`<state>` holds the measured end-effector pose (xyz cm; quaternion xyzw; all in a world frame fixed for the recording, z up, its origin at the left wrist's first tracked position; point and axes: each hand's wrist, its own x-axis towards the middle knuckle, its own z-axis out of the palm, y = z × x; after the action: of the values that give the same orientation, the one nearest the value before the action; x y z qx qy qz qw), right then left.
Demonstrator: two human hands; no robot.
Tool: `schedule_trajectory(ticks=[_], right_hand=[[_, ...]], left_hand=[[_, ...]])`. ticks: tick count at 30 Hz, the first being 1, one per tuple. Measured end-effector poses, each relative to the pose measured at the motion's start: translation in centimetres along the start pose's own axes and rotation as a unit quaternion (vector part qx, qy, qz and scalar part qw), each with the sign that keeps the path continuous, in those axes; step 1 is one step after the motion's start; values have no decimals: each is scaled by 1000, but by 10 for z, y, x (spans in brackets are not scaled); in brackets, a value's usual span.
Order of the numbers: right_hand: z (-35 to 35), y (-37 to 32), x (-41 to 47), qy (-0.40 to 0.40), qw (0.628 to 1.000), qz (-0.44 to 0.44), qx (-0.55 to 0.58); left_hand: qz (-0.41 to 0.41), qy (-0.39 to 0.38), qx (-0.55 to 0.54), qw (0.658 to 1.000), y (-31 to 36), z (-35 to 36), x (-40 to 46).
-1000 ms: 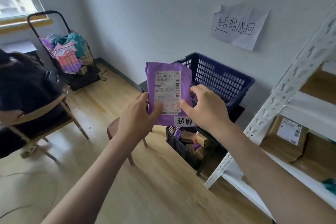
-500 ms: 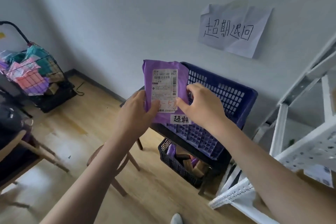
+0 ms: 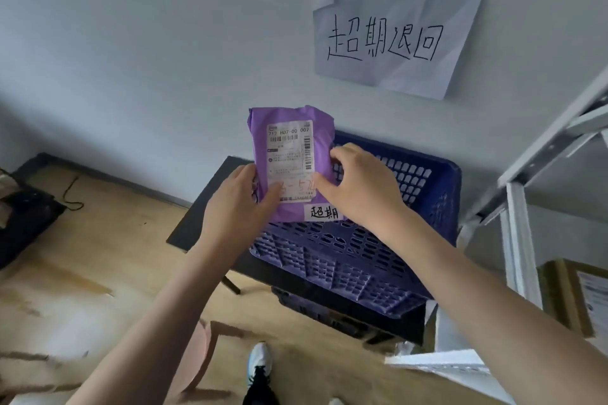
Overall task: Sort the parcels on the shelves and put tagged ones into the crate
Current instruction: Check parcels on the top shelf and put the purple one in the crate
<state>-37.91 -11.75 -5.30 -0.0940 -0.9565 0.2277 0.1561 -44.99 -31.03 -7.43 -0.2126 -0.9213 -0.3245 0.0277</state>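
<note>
Holding purple poly mailer upright above near rim of blue crate; left hand pinching lower-left edge, right hand gripping right edge. Likely light, soft, slick film; edge grips suit. Handwritten tag at bottom. Paper sign on far wall.

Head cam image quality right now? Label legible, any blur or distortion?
Head view: soft daylight, no glare; purple parcel sharp, its label's top code and white tag legible; shelf upright leans from wide-angle distortion; floor and shoe smeared at the bottom edge.
</note>
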Motion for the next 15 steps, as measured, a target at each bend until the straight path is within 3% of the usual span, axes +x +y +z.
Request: schedule_trajectory(ticks=[9,15], right_hand=[[36,27,48,40,988,148,-36],[56,55,45,42,963,261,-53]], left_hand=[[110,-118,-21,987,-29,42,120],[177,-193,-41,964,-34,94,153]])
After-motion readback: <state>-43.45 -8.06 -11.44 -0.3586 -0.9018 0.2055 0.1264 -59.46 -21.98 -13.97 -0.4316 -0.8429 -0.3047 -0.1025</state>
